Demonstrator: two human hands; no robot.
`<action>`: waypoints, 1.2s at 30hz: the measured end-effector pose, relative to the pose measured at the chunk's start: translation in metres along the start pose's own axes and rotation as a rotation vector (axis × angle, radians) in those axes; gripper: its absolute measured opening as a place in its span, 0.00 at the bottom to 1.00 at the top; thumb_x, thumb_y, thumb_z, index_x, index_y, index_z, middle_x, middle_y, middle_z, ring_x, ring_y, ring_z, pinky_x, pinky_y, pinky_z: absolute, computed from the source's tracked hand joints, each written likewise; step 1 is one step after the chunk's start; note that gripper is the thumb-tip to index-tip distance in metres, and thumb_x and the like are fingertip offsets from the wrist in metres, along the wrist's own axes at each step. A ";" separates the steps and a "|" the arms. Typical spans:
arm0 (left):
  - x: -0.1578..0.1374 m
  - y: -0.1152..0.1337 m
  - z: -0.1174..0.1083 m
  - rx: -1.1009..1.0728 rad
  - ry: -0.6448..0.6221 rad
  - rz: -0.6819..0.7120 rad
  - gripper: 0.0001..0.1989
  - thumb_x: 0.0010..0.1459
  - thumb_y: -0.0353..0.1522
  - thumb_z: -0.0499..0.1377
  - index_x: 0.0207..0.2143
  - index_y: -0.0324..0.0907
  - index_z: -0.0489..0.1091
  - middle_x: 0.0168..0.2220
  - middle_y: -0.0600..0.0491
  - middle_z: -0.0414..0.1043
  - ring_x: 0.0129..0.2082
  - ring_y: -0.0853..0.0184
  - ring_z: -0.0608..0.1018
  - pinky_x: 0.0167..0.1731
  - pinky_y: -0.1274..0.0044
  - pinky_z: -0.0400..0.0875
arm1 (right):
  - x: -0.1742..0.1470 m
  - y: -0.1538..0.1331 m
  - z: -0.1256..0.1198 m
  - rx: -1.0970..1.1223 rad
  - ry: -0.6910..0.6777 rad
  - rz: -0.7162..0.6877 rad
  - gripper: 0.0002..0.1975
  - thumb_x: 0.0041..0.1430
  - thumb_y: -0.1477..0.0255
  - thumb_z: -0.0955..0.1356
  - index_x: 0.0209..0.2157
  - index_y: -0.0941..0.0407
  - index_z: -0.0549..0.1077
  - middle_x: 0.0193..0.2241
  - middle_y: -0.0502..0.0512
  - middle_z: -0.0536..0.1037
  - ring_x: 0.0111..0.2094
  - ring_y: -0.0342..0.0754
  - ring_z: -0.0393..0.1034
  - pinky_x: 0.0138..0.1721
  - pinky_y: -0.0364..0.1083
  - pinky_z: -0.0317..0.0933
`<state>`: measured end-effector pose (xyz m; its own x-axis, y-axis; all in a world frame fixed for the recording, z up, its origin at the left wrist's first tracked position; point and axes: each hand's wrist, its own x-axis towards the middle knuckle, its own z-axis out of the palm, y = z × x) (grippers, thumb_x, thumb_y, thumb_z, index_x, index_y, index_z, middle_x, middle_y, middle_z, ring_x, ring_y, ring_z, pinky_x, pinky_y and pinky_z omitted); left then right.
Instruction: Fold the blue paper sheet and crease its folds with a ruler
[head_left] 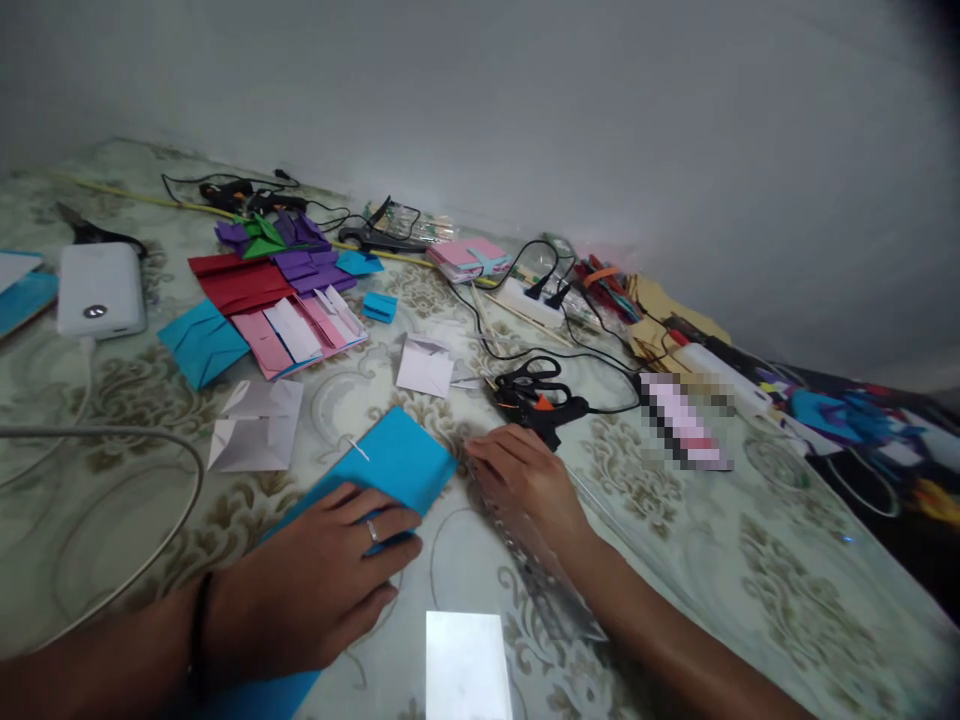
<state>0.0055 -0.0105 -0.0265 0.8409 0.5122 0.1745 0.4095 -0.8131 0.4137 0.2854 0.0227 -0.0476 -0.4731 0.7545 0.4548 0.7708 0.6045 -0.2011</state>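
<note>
My left hand [330, 570], wearing a ring and a dark wristband, lies with its fingers stretched over a long sheet of blue paper [397, 450]. A short thin white strip [357, 449] rests across the paper's upper left edge. To the right, my right hand [529, 485] has its fingers bent together at the top end of a clear plastic packet [536, 585] with small specks inside. The fingertips partly hide what they pinch there. Beyond that hand are black-handled scissors [531, 375] and a black glue gun [551, 412]. A small white card [466, 665] lies nearest me.
Folded papers in white [259, 425], pink [300, 335], red [244, 283] and purple [311, 270] lie at the back left. A white power bank [101, 290] with a cable stands left. Black cords run from a white power strip [529, 300] near the wall.
</note>
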 end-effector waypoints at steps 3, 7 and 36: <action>0.000 0.000 -0.001 -0.008 0.005 -0.004 0.16 0.67 0.30 0.59 0.57 0.43 0.71 0.57 0.50 0.74 0.54 0.58 0.74 0.54 0.65 0.64 | 0.004 -0.001 -0.002 -0.007 -0.005 -0.023 0.10 0.70 0.78 0.65 0.39 0.56 0.79 0.33 0.56 0.82 0.35 0.52 0.75 0.38 0.51 0.69; 0.000 0.000 0.000 -0.008 -0.015 0.000 0.16 0.68 0.31 0.58 0.57 0.43 0.70 0.57 0.50 0.74 0.54 0.57 0.73 0.54 0.65 0.64 | -0.002 -0.002 -0.008 0.011 -0.016 -0.023 0.10 0.70 0.79 0.64 0.40 0.56 0.78 0.33 0.56 0.81 0.35 0.52 0.74 0.38 0.50 0.69; 0.000 0.000 -0.004 0.037 0.026 0.021 0.19 0.65 0.26 0.57 0.56 0.45 0.70 0.60 0.50 0.74 0.62 0.60 0.73 0.61 0.68 0.70 | 0.007 0.011 -0.021 0.402 0.155 0.401 0.06 0.68 0.70 0.68 0.40 0.53 0.79 0.41 0.56 0.84 0.43 0.53 0.80 0.45 0.51 0.73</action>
<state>0.0039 -0.0095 -0.0235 0.8402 0.5017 0.2059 0.4053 -0.8331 0.3764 0.2995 0.0291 -0.0283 -0.0863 0.9165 0.3907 0.6397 0.3516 -0.6835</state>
